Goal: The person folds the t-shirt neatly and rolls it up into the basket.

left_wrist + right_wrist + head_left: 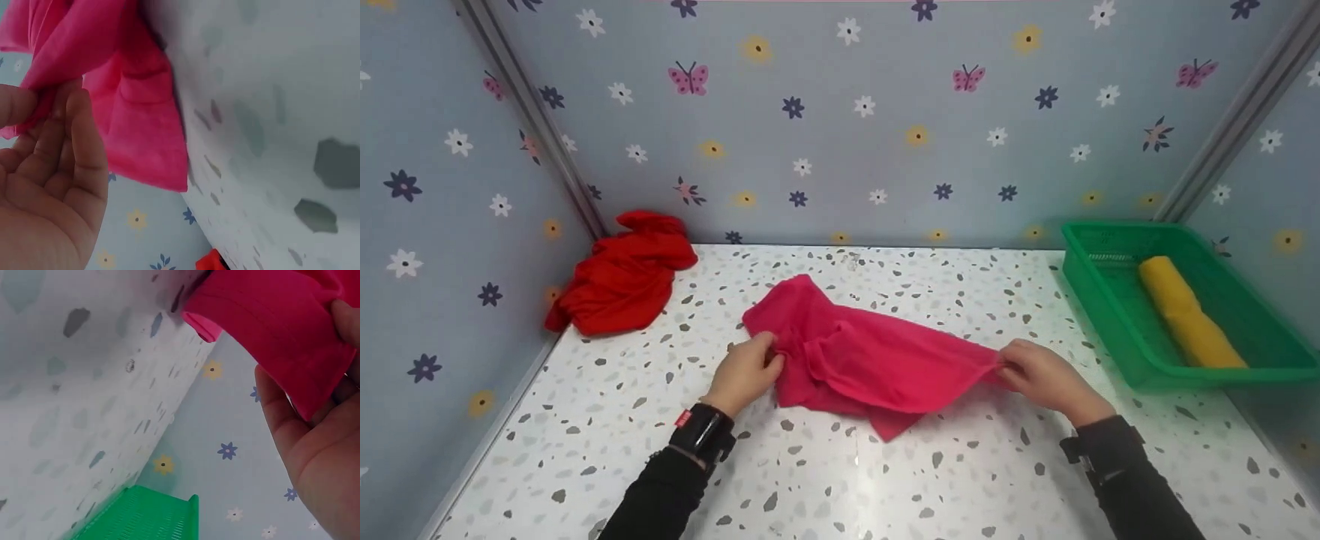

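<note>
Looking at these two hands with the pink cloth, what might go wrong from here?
The right hand pinches just one end of the pink cloth, so a firm tug could slip it loose.
The cloth is bunched beside the left hand; pulling its ends apart might tighten those creases rather than flatten them.
The green basket stands just beyond the right hand, so a wide sideways pull might knock it.
</note>
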Motion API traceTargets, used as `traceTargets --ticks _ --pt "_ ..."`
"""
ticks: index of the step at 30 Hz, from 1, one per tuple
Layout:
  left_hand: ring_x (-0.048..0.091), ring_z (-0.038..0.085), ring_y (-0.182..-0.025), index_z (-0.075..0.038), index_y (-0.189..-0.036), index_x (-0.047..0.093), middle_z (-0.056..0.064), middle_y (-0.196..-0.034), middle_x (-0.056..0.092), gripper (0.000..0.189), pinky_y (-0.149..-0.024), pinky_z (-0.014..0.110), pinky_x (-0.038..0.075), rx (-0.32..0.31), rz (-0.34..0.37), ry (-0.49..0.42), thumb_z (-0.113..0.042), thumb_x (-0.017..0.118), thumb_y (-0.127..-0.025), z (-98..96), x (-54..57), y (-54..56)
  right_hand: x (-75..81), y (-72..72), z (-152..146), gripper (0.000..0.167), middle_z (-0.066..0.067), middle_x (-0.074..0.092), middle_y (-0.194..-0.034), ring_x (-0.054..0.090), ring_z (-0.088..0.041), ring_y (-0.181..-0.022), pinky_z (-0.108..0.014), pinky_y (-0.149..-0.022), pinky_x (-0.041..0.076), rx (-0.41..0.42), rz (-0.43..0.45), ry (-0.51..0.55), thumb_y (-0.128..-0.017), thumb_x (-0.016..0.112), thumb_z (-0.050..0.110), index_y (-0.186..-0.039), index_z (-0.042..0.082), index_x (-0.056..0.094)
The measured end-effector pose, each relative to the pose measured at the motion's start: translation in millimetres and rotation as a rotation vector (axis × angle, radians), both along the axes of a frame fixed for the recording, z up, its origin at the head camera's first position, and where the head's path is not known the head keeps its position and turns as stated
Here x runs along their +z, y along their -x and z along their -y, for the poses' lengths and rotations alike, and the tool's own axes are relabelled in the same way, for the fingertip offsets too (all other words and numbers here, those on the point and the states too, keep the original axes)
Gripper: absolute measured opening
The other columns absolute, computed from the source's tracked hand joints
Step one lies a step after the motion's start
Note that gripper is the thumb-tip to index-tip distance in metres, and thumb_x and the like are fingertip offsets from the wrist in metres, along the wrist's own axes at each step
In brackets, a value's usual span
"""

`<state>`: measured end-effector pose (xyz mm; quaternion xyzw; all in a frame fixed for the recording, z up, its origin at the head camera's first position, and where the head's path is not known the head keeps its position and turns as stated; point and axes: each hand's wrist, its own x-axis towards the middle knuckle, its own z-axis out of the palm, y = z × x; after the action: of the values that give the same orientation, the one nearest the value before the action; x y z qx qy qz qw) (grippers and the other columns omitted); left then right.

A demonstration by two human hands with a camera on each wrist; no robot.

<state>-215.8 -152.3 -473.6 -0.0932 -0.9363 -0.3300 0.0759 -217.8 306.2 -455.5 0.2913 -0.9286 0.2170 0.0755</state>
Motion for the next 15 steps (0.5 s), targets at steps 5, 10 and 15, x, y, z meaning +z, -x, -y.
traceTargets --ticks 5,10,15 --pt "0.056 0.022 -0.071 -0.006 -0.095 0.061 0.005 -0.077 0.058 0.013 -0.068 0.04 0.048 0.075 0.06 0.028 -0.018 0.063 -0.093 -0.7 -8.7 -2.0 -9.1 0.0 -2.9 0.011 0.008 0.056 -0.08 0.053 -0.013 -0.076 -0.038 -0.073 0.05 -0.023 0.077 -0.012 -0.087 0.07 0.001 -0.088 0.012 0.068" --pt "0.059 0.022 -0.079 0.0 -0.096 0.067 0.007 -0.086 0.066 0.014 -0.078 0.041 0.05 -0.022 0.173 -0.074 -0.004 0.063 -0.084 12.8 -11.2 -7.1 -12.4 0.6 -5.6 0.01 0.008 0.056 -0.08 0.053 -0.013 -0.076 -0.038 -0.074 0.05 -0.016 0.088 0.005 -0.088 0.07 0.002 -0.09 0.012 0.07" --pt "0.059 0.019 -0.081 0.001 -0.099 0.069 0.005 -0.087 0.065 0.024 -0.079 0.038 0.05 -0.089 0.309 -0.142 -0.009 0.073 -0.078 18.4 -11.7 -11.9 -12.4 0.2 -6.3 0.01 0.009 0.056 -0.08 0.053 -0.013 -0.076 -0.038 -0.074 0.049 -0.025 0.097 0.015 -0.088 0.07 0.002 -0.091 0.013 0.07"
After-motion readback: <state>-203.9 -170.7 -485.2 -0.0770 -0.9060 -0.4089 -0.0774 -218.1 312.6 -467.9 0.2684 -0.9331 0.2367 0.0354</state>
